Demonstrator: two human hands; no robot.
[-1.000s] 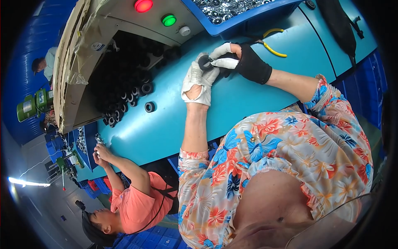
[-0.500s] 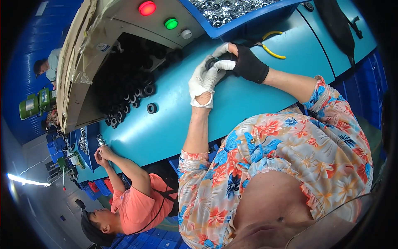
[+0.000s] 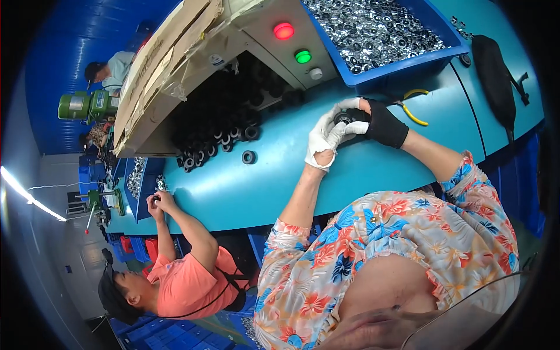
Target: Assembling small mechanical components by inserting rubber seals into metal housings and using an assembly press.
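A small round black ring part (image 3: 343,118) is held above the teal table between my two hands, partly covered by fingers. My left hand (image 3: 326,137), in a white glove, curls its thumb and fingers around the ring's left side. From the right, my right hand (image 3: 386,123) in a black glove closes on the same part; its fingertips are mostly hidden. Just beyond my right hand lie pliers (image 3: 415,111) with yellow handles. One loose black ring (image 3: 248,157) rests on the table left of my hands, near a heap of such rings (image 3: 224,140).
A blue bin (image 3: 408,63) of shiny metal parts stands at the back, beside a machine housing with a red lamp (image 3: 283,31) and green lamp (image 3: 303,56). A black pouch (image 3: 493,81) lies far right. At left, a co-worker in an orange shirt (image 3: 189,286) handles a small part.
The view has shifted, so the table and bin sit lower and further right. My hands stay together on the ring, whose round face shows more now.
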